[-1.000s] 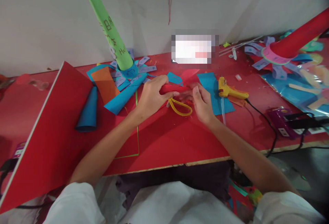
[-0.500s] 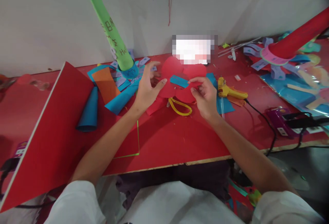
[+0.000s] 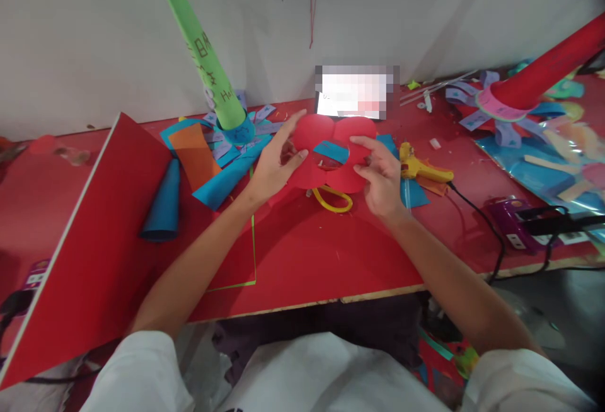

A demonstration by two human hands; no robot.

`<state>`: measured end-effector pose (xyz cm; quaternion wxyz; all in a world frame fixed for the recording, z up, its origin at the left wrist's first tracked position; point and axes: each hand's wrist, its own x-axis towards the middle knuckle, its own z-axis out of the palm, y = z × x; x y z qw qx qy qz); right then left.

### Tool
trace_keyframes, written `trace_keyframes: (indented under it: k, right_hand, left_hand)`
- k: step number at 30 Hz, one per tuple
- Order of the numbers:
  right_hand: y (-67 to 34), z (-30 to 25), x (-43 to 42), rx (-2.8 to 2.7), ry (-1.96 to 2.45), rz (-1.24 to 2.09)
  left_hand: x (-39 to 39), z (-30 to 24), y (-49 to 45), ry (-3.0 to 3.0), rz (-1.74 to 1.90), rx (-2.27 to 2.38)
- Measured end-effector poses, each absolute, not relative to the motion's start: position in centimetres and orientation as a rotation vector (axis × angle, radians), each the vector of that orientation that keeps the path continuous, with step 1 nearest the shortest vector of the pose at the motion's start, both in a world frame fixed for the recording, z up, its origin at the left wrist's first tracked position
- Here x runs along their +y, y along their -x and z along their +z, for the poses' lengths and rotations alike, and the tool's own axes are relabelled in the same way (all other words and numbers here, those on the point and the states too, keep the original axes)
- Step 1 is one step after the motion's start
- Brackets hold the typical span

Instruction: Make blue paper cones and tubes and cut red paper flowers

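Note:
A red flower-shaped paper cutout point(image 3: 348, 179), with rounded lobes and an oval hole in its middle, is held up over the table. My left hand point(image 3: 280, 163) pinches its left edge between thumb and fingers. On the opposite edge my right hand point(image 3: 379, 172) grips it, thumb in front. A blue paper piece point(image 3: 332, 150) shows at the upper part of the hole; whether it is fixed to the cutout or lies behind it I cannot tell. Below the cutout, a yellow looped handle point(image 3: 336, 208) sticks out on the tabletop, its other end hidden.
Right of my hands lies a yellow glue gun point(image 3: 425, 169) with its cord. A green paper cone point(image 3: 208, 59) stands at the back left. Blue cones point(image 3: 163, 207) and a tilted red board point(image 3: 85, 242) are on the left. A lit screen point(image 3: 352, 91) leans against the wall.
The red cutout has been turned and spread flatter, so its central hole now shows. My right fingers have moved off the blue piece onto the cutout's right edge; the left hand now grips the left edge.

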<state>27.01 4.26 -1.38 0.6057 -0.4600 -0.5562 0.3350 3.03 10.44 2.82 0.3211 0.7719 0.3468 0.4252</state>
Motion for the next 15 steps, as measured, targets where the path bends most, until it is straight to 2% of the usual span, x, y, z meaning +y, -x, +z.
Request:
trace_keyframes:
  k: [8, 12, 15]
  right_hand:
    - [-26.6, -0.8, 4.1, -1.220, 0.987, 0.876]
    - [-26.3, -0.5, 3.7, -1.229, 0.947, 0.947]
    - [-26.1, -0.6, 3.5, -1.242, 0.916, 0.958]
  left_hand:
    - [13.1, 4.8, 1.0, -2.102, 1.014, 1.162]
    - [12.0, 5.7, 3.8, -2.425, 0.635, 1.738]
    - [10.2, 4.7, 4.8, -2.480, 0.215, 1.917]
